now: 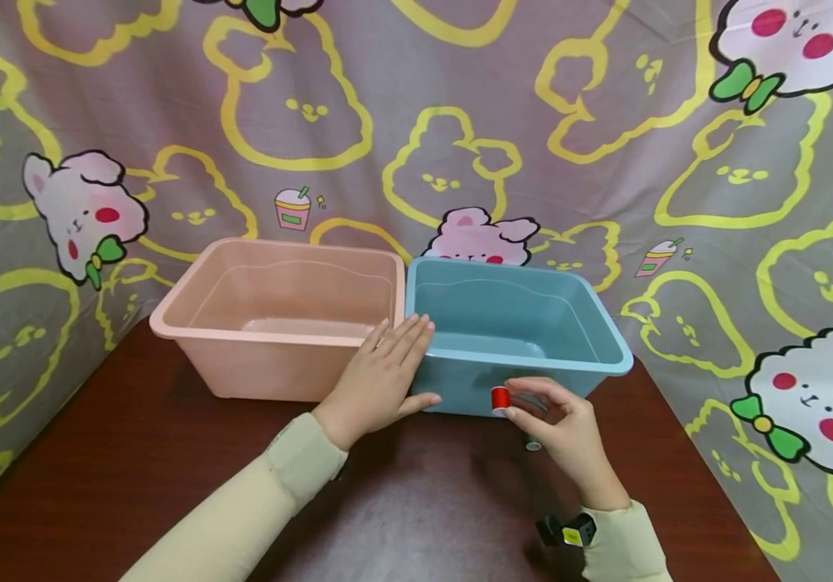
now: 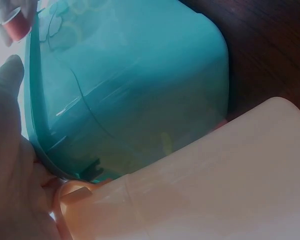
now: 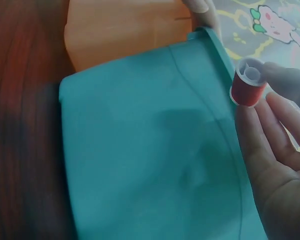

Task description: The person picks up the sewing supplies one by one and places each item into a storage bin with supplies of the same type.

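Between thumb and fingertips, my right hand [image 1: 565, 428] pinches a spool of red thread [image 1: 500, 400] with white ends. It holds the spool in front of the blue bin [image 1: 518, 361], near its front rim. My left hand [image 1: 376, 384] rests with straight fingers over the front rims where the blue bin meets the pink bin [image 1: 285, 368]. In the right wrist view the spool [image 3: 247, 92] shows its hollow white end, and the left fingers [image 3: 199, 6] appear beyond the bin's corner. The left wrist view shows the blurred spool [image 2: 17, 25] at the upper left.
A dark green spool [image 1: 532, 444] lies on the brown table [image 1: 402, 517] below my right hand, partly hidden by it. Both bins stand side by side against a patterned curtain [image 1: 460, 81] that also lines the left and right sides.
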Available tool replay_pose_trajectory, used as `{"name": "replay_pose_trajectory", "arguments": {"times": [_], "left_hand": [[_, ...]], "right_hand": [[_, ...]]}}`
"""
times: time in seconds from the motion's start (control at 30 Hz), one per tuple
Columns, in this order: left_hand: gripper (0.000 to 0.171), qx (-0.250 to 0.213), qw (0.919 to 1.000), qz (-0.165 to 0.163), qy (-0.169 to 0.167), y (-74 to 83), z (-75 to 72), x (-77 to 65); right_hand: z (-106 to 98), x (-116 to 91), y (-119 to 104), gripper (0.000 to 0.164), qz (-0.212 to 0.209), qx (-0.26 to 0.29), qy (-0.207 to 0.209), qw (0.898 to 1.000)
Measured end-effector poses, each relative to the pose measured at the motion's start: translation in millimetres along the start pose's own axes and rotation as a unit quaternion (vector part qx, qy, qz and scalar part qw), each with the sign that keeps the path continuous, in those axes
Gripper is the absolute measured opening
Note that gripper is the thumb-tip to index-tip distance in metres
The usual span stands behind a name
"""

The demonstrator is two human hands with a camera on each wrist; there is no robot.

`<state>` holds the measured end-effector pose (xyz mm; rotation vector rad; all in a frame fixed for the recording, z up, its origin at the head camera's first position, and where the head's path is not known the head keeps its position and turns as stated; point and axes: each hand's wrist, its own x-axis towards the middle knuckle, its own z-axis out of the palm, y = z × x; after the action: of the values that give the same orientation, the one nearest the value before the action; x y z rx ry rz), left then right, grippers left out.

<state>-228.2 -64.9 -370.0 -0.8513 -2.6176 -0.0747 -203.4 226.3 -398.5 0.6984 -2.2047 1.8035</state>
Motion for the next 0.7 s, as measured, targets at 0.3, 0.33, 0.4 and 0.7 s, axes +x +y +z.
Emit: {"name": "replay_pose_trajectory", "arguments": {"times": [0.3, 0.33, 0.4, 0.7], "left_hand": [[0.094, 0.008, 0.9998, 0.007, 0.016, 0.0, 2.6, -1.2], [0.094, 0.007, 0.9998, 0.007, 0.017, 0.0, 2.7, -1.2], [0.094, 0.006, 0.9998, 0.008, 0.017, 0.0, 2.8, -1.0], [0.094, 0.009, 0.9997, 0.010, 0.019, -0.8, 1.4, -0.1]], "right_hand": [[6.5, 4.5, -9.9, 0.036, -0.032, 0.003, 0.024, 0.999], [6.9, 5.5, -11.0, 0.036, -0.035, 0.004, 0.024, 0.999], [7.5, 7.8, -13.6, 0.037, -0.039, 0.008, 0.028, 0.999], [5.9, 25.4, -27.4, 0.038, -0.073, 0.008, 0.031, 0.997]]}}
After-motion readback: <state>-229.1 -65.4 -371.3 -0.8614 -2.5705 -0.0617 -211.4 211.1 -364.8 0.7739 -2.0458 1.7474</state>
